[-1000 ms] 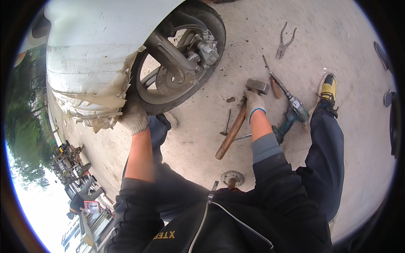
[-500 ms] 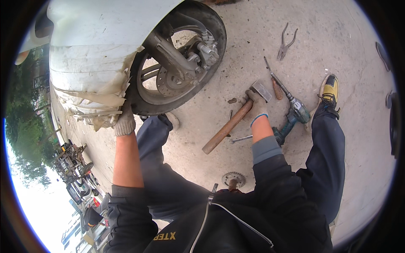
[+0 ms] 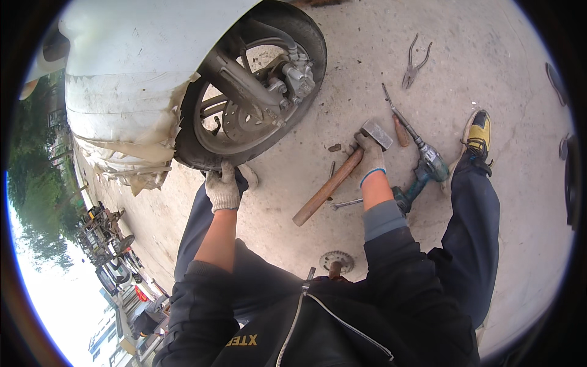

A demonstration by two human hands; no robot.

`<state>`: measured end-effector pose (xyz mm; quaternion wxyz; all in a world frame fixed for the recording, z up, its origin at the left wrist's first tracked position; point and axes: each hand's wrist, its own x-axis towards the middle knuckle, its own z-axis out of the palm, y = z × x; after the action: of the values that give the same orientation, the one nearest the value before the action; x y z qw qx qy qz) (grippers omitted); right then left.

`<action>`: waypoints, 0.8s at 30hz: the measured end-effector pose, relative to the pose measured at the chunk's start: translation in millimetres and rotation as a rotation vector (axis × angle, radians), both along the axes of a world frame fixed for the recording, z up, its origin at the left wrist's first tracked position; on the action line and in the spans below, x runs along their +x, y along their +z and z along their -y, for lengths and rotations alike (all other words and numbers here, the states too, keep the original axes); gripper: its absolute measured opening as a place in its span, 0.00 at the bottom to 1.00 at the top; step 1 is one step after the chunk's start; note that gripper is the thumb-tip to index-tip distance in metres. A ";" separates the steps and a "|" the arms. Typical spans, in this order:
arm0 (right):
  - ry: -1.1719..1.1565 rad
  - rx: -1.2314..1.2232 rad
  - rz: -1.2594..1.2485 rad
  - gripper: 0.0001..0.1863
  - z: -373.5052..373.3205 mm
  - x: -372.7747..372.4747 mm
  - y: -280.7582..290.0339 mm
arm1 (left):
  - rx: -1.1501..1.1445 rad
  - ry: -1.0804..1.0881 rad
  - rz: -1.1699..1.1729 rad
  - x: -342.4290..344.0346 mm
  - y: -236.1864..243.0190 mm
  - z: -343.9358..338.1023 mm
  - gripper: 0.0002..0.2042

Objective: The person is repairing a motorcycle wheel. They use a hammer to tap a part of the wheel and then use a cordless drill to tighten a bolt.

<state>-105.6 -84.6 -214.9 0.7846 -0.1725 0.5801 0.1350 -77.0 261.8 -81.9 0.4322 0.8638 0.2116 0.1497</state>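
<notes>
My left hand (image 3: 222, 188), in a pale knit glove, is at the lower edge of the black tyre (image 3: 244, 154), its fingers bent against the rubber. The wheel has a brake disc (image 3: 237, 119) and a caliper (image 3: 298, 79), and sits beside a cracked white body panel (image 3: 128, 67) with ragged lower edges. Gloved too, my right hand (image 3: 370, 156) is closed around a hammer (image 3: 330, 189) just below its steel head. The wooden handle slants down to the left, low over the concrete.
To the right lie a green power wrench (image 3: 433, 162) with a long extension, a wooden-handled tool (image 3: 401, 132) and pliers (image 3: 416, 66). A spanner (image 3: 348, 204) lies by my right forearm. Nearer me is a toothed metal disc (image 3: 342, 260). My yellow-topped shoe (image 3: 477, 131) stands at right.
My left hand has moved right, from under the torn edge of the white panel to the tyre. The panel and wheel appear slightly further left. My right hand still holds the hammer, almost unmoved.
</notes>
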 end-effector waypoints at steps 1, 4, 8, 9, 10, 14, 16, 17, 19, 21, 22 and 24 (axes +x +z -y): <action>-0.027 0.010 -0.004 0.09 -1.5 -0.6 2.6 | -0.035 -0.017 -0.071 0.2 12.3 -2.1 0.37; -0.126 0.075 0.014 0.07 -2.6 0.0 9.2 | -0.035 -0.173 0.169 33.4 56.8 -13.4 0.38; -0.271 0.236 0.077 0.07 -0.7 -4.7 8.6 | 0.031 -0.419 0.023 89.9 91.2 -23.7 0.32; -0.307 0.282 0.117 0.07 0.5 -6.9 5.5 | 0.072 -0.463 0.020 99.6 90.7 -24.0 0.31; -0.300 0.270 0.165 0.08 1.9 -9.5 0.9 | 0.093 -0.490 0.024 106.4 87.2 -23.6 0.30; -0.217 0.345 0.254 0.10 0.7 -18.8 -22.9 | 0.172 -0.521 0.045 110.2 74.5 -25.3 0.25; -0.108 0.261 0.192 0.11 -5.1 -18.5 -32.9 | 0.226 -0.510 0.063 103.2 69.2 -26.1 0.24; -0.034 0.151 0.139 0.12 -8.0 -17.3 -35.8 | 0.266 -0.494 0.078 100.5 66.8 -26.7 0.23; 0.206 -0.088 0.032 0.14 -8.6 -14.5 -34.4 | 0.345 -0.453 0.117 90.7 58.5 -26.1 0.21; 0.613 -0.354 -0.114 0.20 -3.3 -11.4 -23.2 | 0.353 -0.394 0.192 81.1 48.1 -26.3 0.20; 0.909 -0.513 -0.098 0.23 3.4 -13.2 -13.6 | 0.479 -0.391 0.194 79.2 43.6 -28.5 0.19; 1.089 -0.749 -0.103 0.27 22.2 -21.7 11.0 | 0.475 -0.411 0.164 77.9 37.1 -35.9 0.19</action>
<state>-127.4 -106.8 -203.8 0.4624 -0.6954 0.4545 0.3098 0.9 297.8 -44.8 0.2554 0.9501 -0.0437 0.1738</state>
